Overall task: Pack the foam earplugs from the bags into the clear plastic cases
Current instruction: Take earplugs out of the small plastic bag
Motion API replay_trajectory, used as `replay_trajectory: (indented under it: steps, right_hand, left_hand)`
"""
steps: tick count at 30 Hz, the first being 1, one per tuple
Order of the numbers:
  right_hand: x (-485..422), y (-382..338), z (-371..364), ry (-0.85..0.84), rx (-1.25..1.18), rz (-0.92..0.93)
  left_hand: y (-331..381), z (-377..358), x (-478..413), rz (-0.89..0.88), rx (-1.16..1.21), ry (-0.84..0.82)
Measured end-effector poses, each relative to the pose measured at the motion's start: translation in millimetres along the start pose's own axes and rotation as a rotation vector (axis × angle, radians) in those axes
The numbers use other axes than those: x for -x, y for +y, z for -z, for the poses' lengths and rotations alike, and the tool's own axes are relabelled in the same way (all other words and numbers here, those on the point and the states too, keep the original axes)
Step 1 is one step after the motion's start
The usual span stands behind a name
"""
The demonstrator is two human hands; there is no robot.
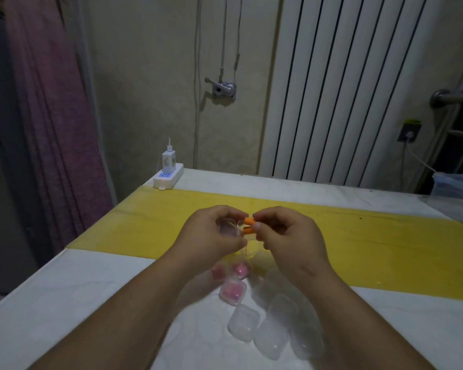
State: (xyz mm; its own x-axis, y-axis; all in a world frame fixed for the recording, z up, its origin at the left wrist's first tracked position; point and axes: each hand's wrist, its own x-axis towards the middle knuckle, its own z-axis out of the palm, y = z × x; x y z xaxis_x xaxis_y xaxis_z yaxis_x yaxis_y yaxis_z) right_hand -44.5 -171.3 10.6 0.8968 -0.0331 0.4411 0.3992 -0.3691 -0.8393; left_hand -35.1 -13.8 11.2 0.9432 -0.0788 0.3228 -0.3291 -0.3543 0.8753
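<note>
Orange earplugs (248, 225) are being pinched in the right hand (289, 236) beside the clear case (228, 226) the left hand (211, 233) is gripping; pushing both in straight is looking wisest.

Setting is reading as a room in a home, not a workshop. A purple curtain (46, 116) is hanging at 9 o'clock. A tall white radiator (345, 89) is standing at 1 o'clock against a papered wall. A power strip (169, 178) carrying a charger (168, 161) is lying at 11 o'clock on the table (64, 289). A wall socket (409, 133) is showing at 3 o'clock.
</note>
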Motion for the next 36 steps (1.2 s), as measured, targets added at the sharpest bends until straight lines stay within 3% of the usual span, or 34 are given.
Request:
replay_trajectory:
  steps: [8,14,22,27,33,36]
  right_hand:
    - [-0.3,2.5,-3.9,0.044,0.369,0.23]
    - [-0.7,4.8,-4.7,0.078,0.534,0.229]
    - [1.2,0.3,-3.3,0.089,0.136,-0.063]
    - [0.3,-4.2,-2.5,0.006,-0.033,-0.237]
    - [-4.4,-2.2,2.9,0.043,-0.267,-0.276]
    - [-2.1,-2.4,0.1,0.034,-0.316,-0.272]
  left_hand:
    - [0.3,2.8,0.0,0.031,0.114,-0.007]
    - [1.8,4.1,1.4,0.045,0.153,-0.022]
    - [0.6,2.7,0.8,0.052,0.105,-0.045]
    - [1.1,4.4,2.1,0.05,0.158,-0.085]
    - [4.3,7.7,-2.2,0.226,0.867,-0.182]
    - [1.8,6.4,-1.4,0.189,0.755,-0.168]
